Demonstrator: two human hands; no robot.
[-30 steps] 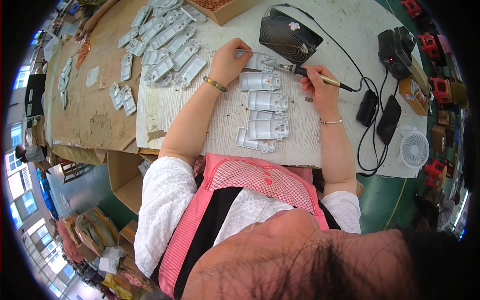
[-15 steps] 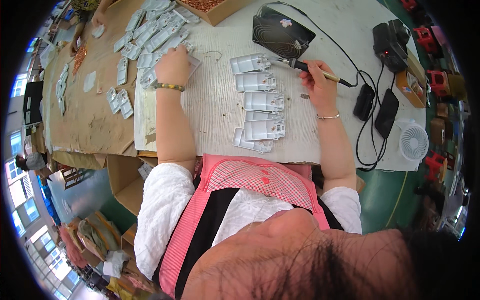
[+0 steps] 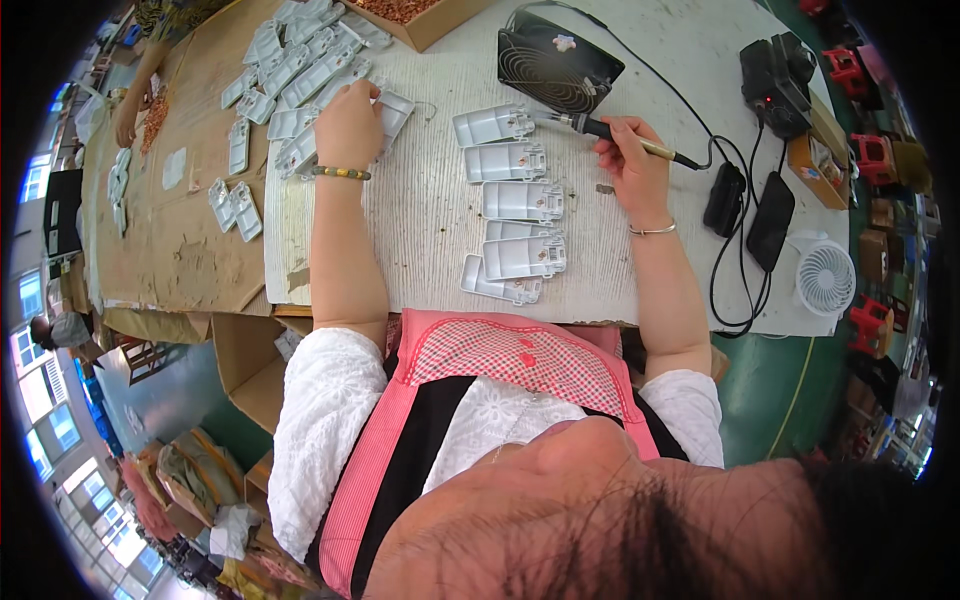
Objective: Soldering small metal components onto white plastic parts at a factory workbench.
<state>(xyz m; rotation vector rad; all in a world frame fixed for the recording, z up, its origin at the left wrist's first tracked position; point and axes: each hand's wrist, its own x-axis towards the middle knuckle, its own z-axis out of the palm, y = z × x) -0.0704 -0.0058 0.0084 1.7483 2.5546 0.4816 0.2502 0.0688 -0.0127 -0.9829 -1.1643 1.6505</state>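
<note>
The grey plastic casing (image 3: 385,110) is lying in the heap near the worktop's (image 3: 420,215) far left edge, under the left hand (image 3: 348,125), whose grip is closing over it. The right hand (image 3: 628,160) is pinching a soldering iron (image 3: 610,132), tip pointing left toward the top casing (image 3: 492,126) of the centre column.

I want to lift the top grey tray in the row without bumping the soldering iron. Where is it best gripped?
Grip the top tray by its long edges near the plain left end, coming from the left. It lies flat with its tabbed right end toward the iron held in the right hand, so that end is probably crowded.
</note>
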